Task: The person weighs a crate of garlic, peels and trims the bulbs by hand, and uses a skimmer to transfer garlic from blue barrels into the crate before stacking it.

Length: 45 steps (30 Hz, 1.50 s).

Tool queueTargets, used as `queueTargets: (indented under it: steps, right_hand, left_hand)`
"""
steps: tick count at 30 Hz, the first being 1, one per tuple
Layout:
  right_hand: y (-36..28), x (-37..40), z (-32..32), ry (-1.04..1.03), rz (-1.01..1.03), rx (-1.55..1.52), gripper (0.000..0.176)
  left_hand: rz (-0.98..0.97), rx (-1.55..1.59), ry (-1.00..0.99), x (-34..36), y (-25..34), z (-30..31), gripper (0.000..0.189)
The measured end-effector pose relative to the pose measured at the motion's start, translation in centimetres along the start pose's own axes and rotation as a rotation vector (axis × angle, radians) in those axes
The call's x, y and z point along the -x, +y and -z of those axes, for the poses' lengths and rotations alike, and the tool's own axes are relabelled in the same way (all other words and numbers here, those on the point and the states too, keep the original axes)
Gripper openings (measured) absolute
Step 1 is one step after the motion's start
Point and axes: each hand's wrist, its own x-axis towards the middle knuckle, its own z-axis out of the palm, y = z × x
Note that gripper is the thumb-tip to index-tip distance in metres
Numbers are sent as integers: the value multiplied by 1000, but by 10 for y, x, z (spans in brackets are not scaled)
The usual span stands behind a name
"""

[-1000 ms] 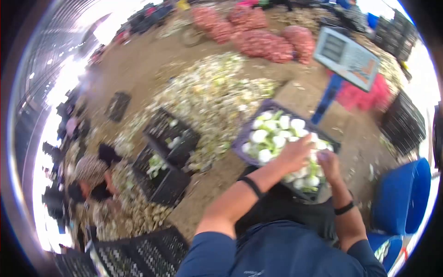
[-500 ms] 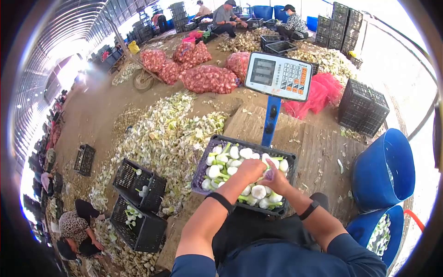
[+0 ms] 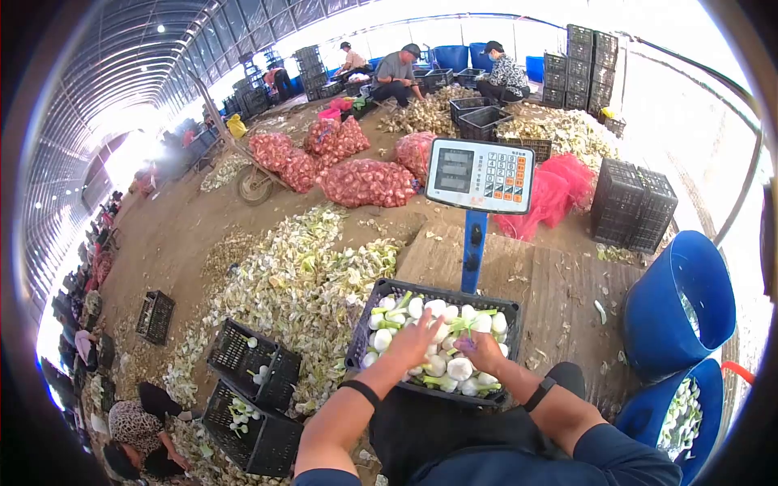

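A black plastic crate (image 3: 374, 297) full of white garlic bulbs (image 3: 459, 369) with green stem stubs rests in front of me, below the display of a platform scale (image 3: 480, 176). My left hand (image 3: 413, 344) lies over the bulbs at the middle, its fingers spread and touching them. My right hand (image 3: 485, 353) is among the bulbs on the right side, fingers bent inward. A purplish patch shows by its fingers; what they hold, if anything, is hidden.
Two black crates (image 3: 253, 441) with a few bulbs stand at left, beside heaped garlic trimmings (image 3: 284, 275). Blue tubs (image 3: 677, 304) stand at right. Behind the scale are filled red mesh bags (image 3: 369, 183), pink netting (image 3: 551, 194) and stacked crates (image 3: 632, 204). Other people (image 3: 399, 73) sit working.
My view has tilted up, so the scene sits lower. My hands, close together before, have moved apart; the left fingers have spread over the bulbs.
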Motion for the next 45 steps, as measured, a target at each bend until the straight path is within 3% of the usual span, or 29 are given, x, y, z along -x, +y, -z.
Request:
queueTargets:
  steps: [1, 2, 4, 5, 7, 12, 13, 16, 18, 20, 21, 22, 24, 25, 27, 28, 30, 31, 36, 40, 42, 44, 45]
  right_hand:
    - [-7, -1, 3, 0, -1, 1, 25]
    - [-14, -4, 7, -30, 35, 68, 25]
    - [-14, -7, 8, -54, 68, 139, 26]
    - [-9, -12, 6, -74, 86, 108, 27]
    - [-11, -16, 6, -87, 110, 77, 29]
    - [-25, -23, -17, -98, 12, 3, 48]
    - [0, -34, -44, 71, 180, -140, 40]
    - [0, -36, -48, -15, 316, -217, 30]
    - [0, -34, -40, 2, 265, -152, 24]
    - [-7, -32, -28, 17, 199, -87, 19]
    - [-14, -32, -22, -12, 150, -17, 18]
    - [-19, -28, -21, -44, 103, 49, 17]
    - [-25, -26, -21, -6, 212, 70, 20]
    - [-24, -25, -24, -19, 186, 51, 20]
    - [-21, -29, -29, -42, 127, 67, 20]
    - [-23, -28, -29, -42, 137, 69, 20]
    - [-27, -27, -27, -59, 113, 45, 24]
    - [-26, -29, -26, -76, 127, 81, 24]
    - [-18, -34, -27, -116, 191, 165, 26]
    - [-1, -43, -54, -80, 95, 108, 34]
    - [8, -43, -65, -42, 59, 143, 37]
    - [18, -47, -73, -7, 192, -194, 40]
    - [17, -46, -71, -15, 188, -194, 40]
  left_hand:
    - [67, 181, 28, -4, -6, 1, 82]
    - [64, 182, 28, -14, -15, -9, 82]
    - [-65, 141, -171, -40, -29, -27, 38]
    - [-70, 142, -167, -46, -26, -31, 38]
    - [33, 182, -183, -50, -15, -13, 11]
    - [23, 152, 33, -47, 4, 5, 7]
    - [3, 101, 64, -45, 8, 2, 7]
    - [98, 223, 117, -24, 21, 9, 9]
    - [121, 319, 8, -7, 23, 21, 16]
    - [-11, 382, 314, 18, 24, 27, 45]
    - [-37, 325, 273, 25, 19, 26, 78]
    - [-30, 145, 361, 37, 20, 31, 86]
    - [73, -146, 342, 42, 2, 20, 88]
    - [80, -156, 356, 37, -8, 14, 88]
    - [269, 121, -100, 24, -32, -2, 66]
    - [273, 118, -91, 16, -42, -14, 66]
    - [40, 129, -191, 0, -50, -23, 29]
    - [38, 170, -165, -4, -48, -20, 9]
    - [64, 122, -53, -8, -39, 5, 13]
    - [16, 59, 113, -21, -17, -4, 10]
    - [101, 135, 240, -23, -1, -13, 7]
    - [77, 73, 230, -22, 4, -15, 9]
    - [127, 109, 214, -20, 5, -15, 10]
